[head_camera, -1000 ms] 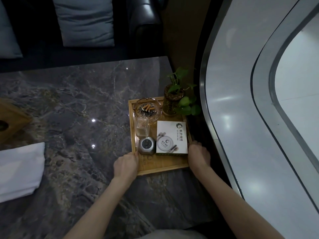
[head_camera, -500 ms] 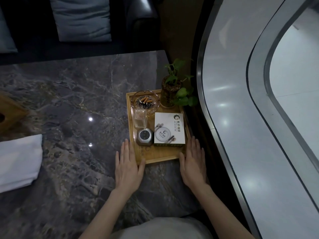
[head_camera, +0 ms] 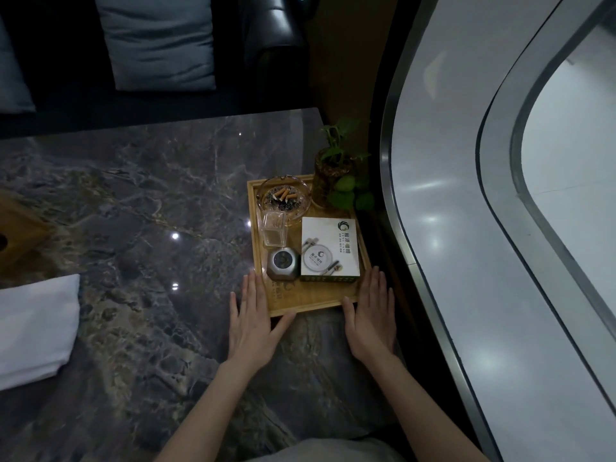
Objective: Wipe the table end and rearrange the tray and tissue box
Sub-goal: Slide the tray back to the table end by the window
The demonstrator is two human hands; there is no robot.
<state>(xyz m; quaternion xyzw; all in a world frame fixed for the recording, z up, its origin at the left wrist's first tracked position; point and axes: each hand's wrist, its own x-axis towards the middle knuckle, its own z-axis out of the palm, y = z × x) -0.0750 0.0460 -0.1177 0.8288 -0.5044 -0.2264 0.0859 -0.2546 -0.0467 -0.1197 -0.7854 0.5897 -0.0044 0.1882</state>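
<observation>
A wooden tray [head_camera: 316,300] sits at the right end of the dark marble table [head_camera: 140,208]. It holds a glass ashtray [head_camera: 284,196] with butts, a small glass [head_camera: 274,229], a grey bell [head_camera: 282,263] and a white tissue box [head_camera: 330,250]. My left hand [head_camera: 253,323] lies flat with fingers spread over the tray's near left corner. My right hand [head_camera: 370,316] lies flat against its near right corner. A folded white cloth [head_camera: 31,328] rests at the left edge.
A potted green plant [head_camera: 338,171] stands at the tray's far right corner, by the table edge. A wooden box [head_camera: 18,228] sits at far left. A dark sofa with grey cushions [head_camera: 160,41] lies behind; a curved glossy wall [head_camera: 466,228] runs close along the right.
Both hands let go of the tray's near corners and opened flat, fingers extended beside it. The tray stays in the same spot at the table's right end.
</observation>
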